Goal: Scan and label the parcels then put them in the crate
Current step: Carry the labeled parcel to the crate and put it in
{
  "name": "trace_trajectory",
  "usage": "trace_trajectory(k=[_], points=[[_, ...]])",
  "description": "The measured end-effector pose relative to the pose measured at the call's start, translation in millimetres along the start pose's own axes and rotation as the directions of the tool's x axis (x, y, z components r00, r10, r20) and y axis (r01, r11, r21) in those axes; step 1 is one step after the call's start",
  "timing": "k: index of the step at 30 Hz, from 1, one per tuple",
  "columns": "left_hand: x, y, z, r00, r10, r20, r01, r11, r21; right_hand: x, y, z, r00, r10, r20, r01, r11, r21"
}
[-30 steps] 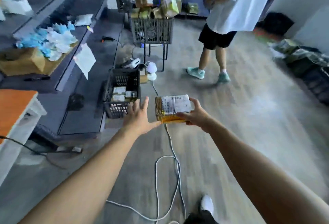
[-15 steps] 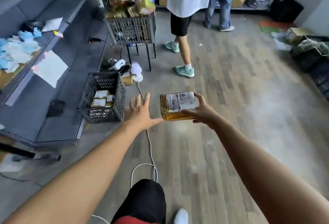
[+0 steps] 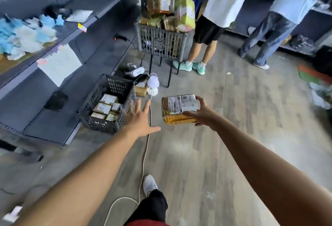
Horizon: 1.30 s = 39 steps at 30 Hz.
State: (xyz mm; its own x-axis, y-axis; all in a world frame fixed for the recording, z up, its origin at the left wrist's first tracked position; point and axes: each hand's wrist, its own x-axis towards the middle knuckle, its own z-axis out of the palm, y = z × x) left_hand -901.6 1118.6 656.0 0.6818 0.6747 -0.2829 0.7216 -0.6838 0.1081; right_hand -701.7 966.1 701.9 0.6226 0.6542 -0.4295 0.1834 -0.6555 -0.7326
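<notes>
Reaching forward in the head view, both bare arms stretch out over the wooden floor. The right hand [image 3: 202, 113] grips a tan parcel [image 3: 177, 108] from its right side, thumb lying across the white barcode label on top and fingers curled round the far edge and underneath; the parcel is held in the air, label up, to the right of the dark crate [image 3: 100, 125]. The left hand [image 3: 138, 119] is spread flat with straight, splayed fingers and holds nothing; its fingertips overlap the crate's right wall in the picture, though contact cannot be told. The crate sits on the floor against the low shelf [image 3: 53, 123] and has several labelled parcels [image 3: 105, 108] lying in it. A white cable [image 3: 143, 162] runs along the floor beneath the left hand.

Compared with half a second ago, the grip on the parcel and the splayed left hand are unchanged, but the crate now lies nearer the left hand, just beside the fingers. A white shoe [image 3: 150, 184] now shows ahead of the dark trouser leg.
</notes>
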Motion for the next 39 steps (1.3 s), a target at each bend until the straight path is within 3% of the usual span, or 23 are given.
trace_trajectory(k=[6,11,20,25,31,39], points=[[59.4,-61.3,-23.2,0.987,-0.158,-0.014,0.157,0.986,-0.055,109.1,-86.1,27.1,0.980,-0.115,0.164,0.139,0.980,-0.142],[90.4,-113.4,-30.2,0.938,-0.348,-0.009,0.341,0.924,-0.172,192.5,-141.2,56.9,0.938,-0.180,0.298,0.262,0.927,-0.266],[198.5,-149.1,-23.9,0.824,-0.562,0.067,0.560,0.792,-0.241,361.9,-212.1,118.6,0.855,-0.200,0.479,0.411,0.825,-0.389],[282.9,-159.0,-23.7,0.714,-0.686,0.137,0.694,0.671,-0.259,483.4,-244.5,150.3,0.787,-0.127,0.603,0.481,0.739,-0.471],[375.0,-177.0,-10.8,0.633,-0.747,0.202,0.769,0.579,-0.272,596.6,-259.2,199.0,0.737,-0.118,0.665,0.590,0.592,-0.549],[450.6,-233.7,114.2,0.600,-0.729,0.329,0.798,0.517,-0.308,696.6,-196.5,317.8,0.703,-0.053,0.709,0.638,0.487,-0.596]])
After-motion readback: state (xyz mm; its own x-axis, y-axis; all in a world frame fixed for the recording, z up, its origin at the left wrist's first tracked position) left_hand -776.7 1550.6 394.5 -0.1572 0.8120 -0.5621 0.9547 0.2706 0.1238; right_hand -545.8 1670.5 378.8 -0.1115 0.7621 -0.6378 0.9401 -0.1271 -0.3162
